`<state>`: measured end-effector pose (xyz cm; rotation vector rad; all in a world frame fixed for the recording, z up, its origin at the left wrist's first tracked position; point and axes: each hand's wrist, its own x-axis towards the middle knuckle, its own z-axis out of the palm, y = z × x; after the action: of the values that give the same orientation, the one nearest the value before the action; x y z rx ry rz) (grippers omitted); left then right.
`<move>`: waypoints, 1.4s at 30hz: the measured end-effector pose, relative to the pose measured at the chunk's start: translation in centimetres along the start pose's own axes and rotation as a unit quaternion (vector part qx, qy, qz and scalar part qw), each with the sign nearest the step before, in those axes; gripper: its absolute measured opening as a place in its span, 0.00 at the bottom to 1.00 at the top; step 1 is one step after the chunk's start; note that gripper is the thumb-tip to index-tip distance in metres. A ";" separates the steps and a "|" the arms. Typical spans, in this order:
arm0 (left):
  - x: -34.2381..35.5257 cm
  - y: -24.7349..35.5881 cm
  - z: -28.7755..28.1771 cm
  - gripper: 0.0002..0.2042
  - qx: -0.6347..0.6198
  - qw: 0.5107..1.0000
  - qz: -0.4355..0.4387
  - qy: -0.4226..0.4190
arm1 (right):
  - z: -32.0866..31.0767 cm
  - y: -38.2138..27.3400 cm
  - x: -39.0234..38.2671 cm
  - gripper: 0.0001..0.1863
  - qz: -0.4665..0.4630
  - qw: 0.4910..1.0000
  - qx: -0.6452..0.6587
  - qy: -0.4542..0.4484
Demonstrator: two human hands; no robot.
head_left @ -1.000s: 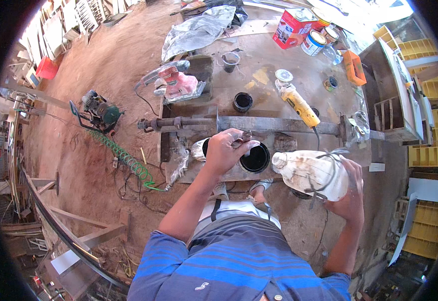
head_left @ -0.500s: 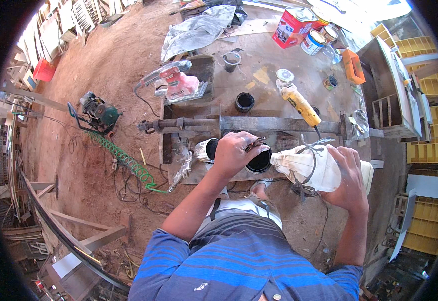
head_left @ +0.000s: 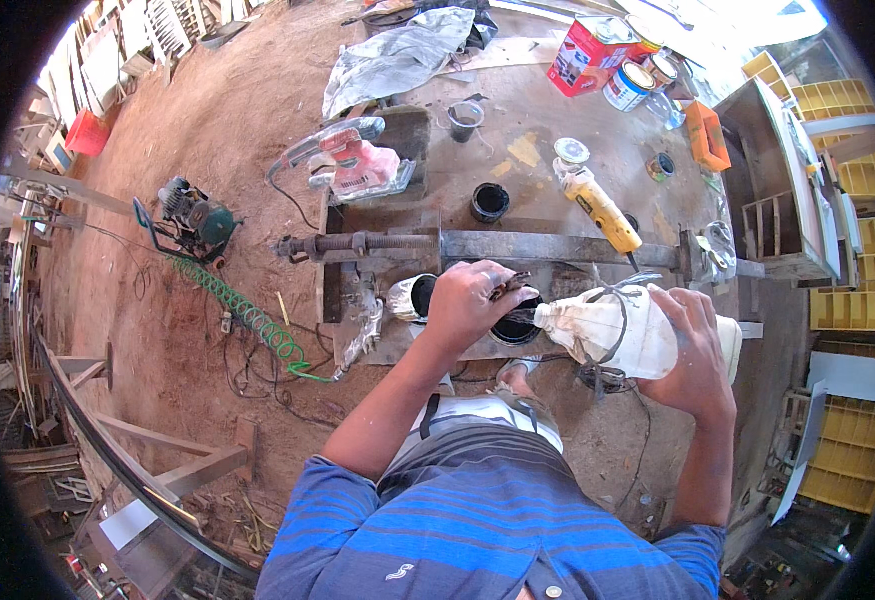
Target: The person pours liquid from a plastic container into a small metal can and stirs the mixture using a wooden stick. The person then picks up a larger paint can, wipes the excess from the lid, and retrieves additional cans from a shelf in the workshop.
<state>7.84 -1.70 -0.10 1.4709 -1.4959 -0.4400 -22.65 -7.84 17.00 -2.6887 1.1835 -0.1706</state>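
My right hand (head_left: 692,340) grips a white plastic jug (head_left: 607,325) with a dark cord tied round it. The jug lies tilted, its mouth over an open can (head_left: 513,330) of black stuff, and a thin clear stream seems to run from the mouth into the can. Above the can's left side, my left hand (head_left: 472,300) is closed on a small dark-stained piece (head_left: 510,287) whose kind I cannot make out. Left of that hand stands another container (head_left: 404,299) with a dark inside, partly hidden by the hand.
Across the worktable runs a metal bar clamp (head_left: 557,245). Beyond it are a red sander (head_left: 357,168), a yellow angle grinder (head_left: 597,208), a black pot (head_left: 489,202), a clear cup (head_left: 464,120) and paint cans (head_left: 628,87). A compressor (head_left: 197,222) with a green coiled hose (head_left: 247,313) sits on the dirt floor.
The jug's mouth has shifted slightly left and over the can, and a stream now shows at it. My left hand has stayed nearly in place.
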 end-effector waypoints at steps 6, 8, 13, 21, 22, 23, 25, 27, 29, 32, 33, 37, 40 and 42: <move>0.1 0.3 -0.1 0.14 -0.002 0.999 -0.029 -0.016 | 1.0 1.1 -1.2 0.58 0.013 1.000 0.008 0.011; 0.1 0.2 0.0 0.14 0.013 0.999 -0.032 -0.017 | 1.3 1.4 -1.8 0.58 0.022 1.000 0.016 0.010; 0.3 0.2 0.5 0.14 0.018 0.999 -0.026 -0.021 | 1.2 1.4 -2.4 0.57 0.043 0.998 0.033 0.021; 0.4 0.8 0.8 0.15 0.012 0.999 -0.030 -0.028 | 0.1 0.6 -1.1 0.55 0.003 0.999 0.024 0.023; 0.4 0.8 0.9 0.15 0.011 0.999 -0.029 -0.026 | 0.0 0.5 -1.0 0.55 0.003 0.999 0.023 0.023; 0.4 0.9 0.9 0.15 0.010 0.999 -0.028 -0.024 | -0.1 0.4 -0.9 0.55 0.000 1.000 0.015 0.018; 0.3 0.8 1.0 0.15 0.010 0.999 -0.027 -0.022 | -0.2 0.3 -0.6 0.55 -0.006 1.000 0.009 0.014; 0.2 0.7 0.9 0.15 0.010 0.999 -0.026 -0.019 | -0.2 0.2 -0.3 0.55 -0.012 1.000 0.009 0.006; 0.1 0.7 0.8 0.15 0.020 0.999 -0.019 -0.018 | -0.3 -0.1 -0.1 0.55 -0.012 1.000 0.003 0.002; 0.0 0.3 0.9 0.14 0.011 1.000 -0.001 -0.007 | -0.4 -0.3 0.1 0.55 -0.012 1.000 -0.002 -0.004; 0.0 0.3 0.9 0.14 0.012 1.000 -0.002 -0.007 | -0.3 -0.2 0.1 0.55 -0.012 1.000 0.000 -0.005; 0.0 0.5 0.8 0.14 0.020 1.000 -0.006 -0.007 | -0.3 -0.2 0.2 0.54 -0.012 1.000 -0.004 -0.006; 0.0 0.7 0.9 0.14 0.019 1.000 -0.019 -0.011 | -0.4 -0.3 0.2 0.54 -0.007 1.000 -0.002 -0.012; 0.0 0.7 0.9 0.14 0.019 0.999 -0.028 -0.011 | -0.3 -0.2 0.2 0.54 -0.009 1.000 -0.002 -0.010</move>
<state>6.73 -1.88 0.00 1.5446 -1.4902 -0.4661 -22.43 -7.89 17.39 -2.6984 1.1549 -0.1452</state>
